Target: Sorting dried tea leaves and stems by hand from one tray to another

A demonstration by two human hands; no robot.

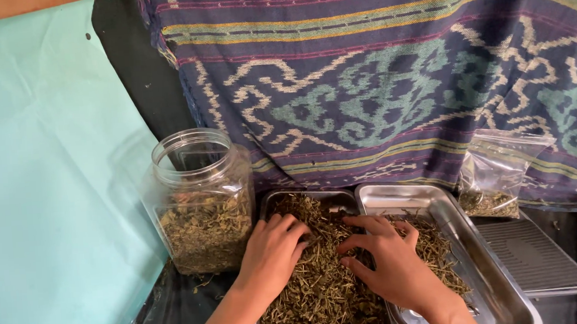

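Observation:
Two steel trays lie side by side, both holding dried green-brown herbs. My left hand (pixel 274 251) rests palm down on the heap of dried herbs (pixel 318 295) in the left tray (pixel 267 200), fingers curled into it. My right hand (pixel 394 263) spreads its fingers over the seam between the trays, touching herbs in both. The right tray (pixel 455 218) has a thinner layer and much bare metal. Whether either hand grips any herbs is hidden by the fingers.
An open clear plastic jar (pixel 199 195), part full of the same herbs, stands left of the trays. A small clear bag (pixel 496 174) with herbs leans against a patterned woven cloth (pixel 390 73) behind. A dark scale platform (pixel 532 256) sits at right. A turquoise wall (pixel 40 186) is at left.

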